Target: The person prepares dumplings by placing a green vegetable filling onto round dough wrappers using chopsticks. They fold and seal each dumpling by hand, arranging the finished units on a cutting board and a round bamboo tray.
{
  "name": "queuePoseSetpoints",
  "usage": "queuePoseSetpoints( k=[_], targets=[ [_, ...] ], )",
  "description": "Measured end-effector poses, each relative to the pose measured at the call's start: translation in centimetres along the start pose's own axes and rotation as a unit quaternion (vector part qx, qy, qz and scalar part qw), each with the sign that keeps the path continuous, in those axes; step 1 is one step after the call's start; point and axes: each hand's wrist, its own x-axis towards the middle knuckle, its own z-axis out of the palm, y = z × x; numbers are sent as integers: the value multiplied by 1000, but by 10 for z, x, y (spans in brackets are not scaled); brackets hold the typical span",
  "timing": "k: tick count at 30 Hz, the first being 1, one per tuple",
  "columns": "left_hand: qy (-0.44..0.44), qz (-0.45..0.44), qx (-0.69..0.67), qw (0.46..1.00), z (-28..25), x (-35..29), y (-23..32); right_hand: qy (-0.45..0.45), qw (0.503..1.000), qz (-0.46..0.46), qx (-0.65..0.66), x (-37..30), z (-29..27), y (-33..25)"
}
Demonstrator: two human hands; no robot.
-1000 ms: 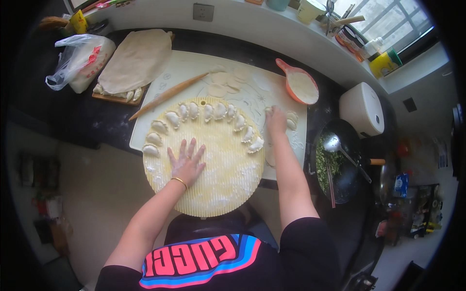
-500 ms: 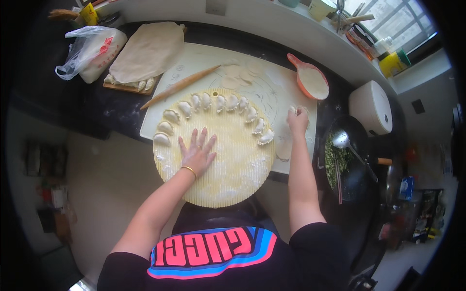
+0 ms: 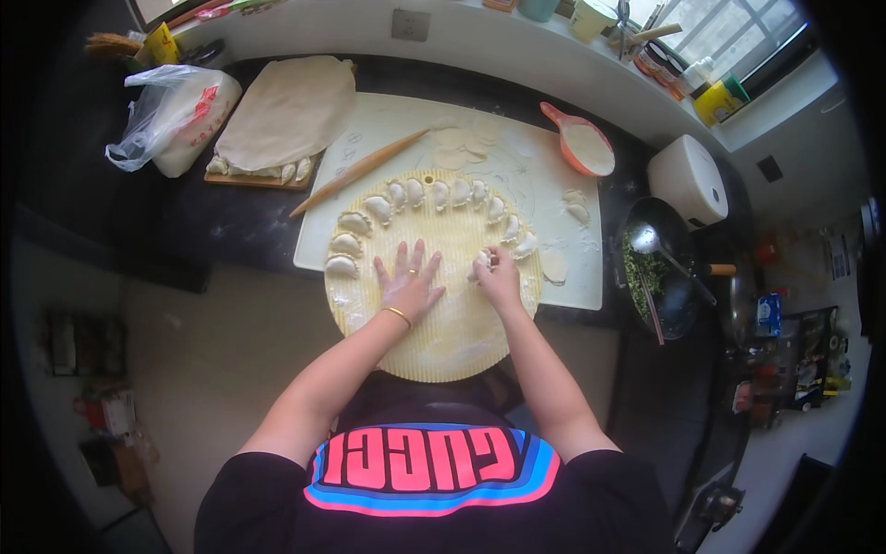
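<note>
A round, ridged yellow tray [image 3: 406,355] sits in front of me. Several crimped dumplings [image 3: 414,193] form an arc along its far rim. My left hand [image 3: 411,284] lies on the tray with fingers spread, a gold bracelet at the wrist. Over the tray's right part, my right hand [image 3: 501,277] pinches a pale dumpling [image 3: 482,262], partly covered by the fingers. To the right, on the white mat [image 3: 582,288], lie a folded dumpling [image 3: 576,207] and a flat dough wrapper [image 3: 554,266].
A rolling pin [image 3: 360,173] and several wrappers [image 3: 461,145] lie on the mat's far half. A red-handled scoop [image 3: 587,148] stands beyond. At right is a wok [image 3: 670,309] of green filling with a ladle [image 3: 650,242]. A cloth-like dough sheet [image 3: 286,115] covers dumplings on a board at left.
My right hand has moved left from the mat to over the tray, carrying a dumpling. My left hand stays spread on the tray. The whole view has shifted slightly.
</note>
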Motion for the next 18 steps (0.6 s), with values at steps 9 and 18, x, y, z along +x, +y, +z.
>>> queuePoseSetpoints(
  k=[9, 18],
  targets=[
    [5, 83, -1, 997, 5, -11, -37, -3, 987, -73, -142, 46, 60, -34],
    [1, 86, 11, 996, 5, -10, -36, -3, 976, -89, -198, 57, 71, -50]
  ],
)
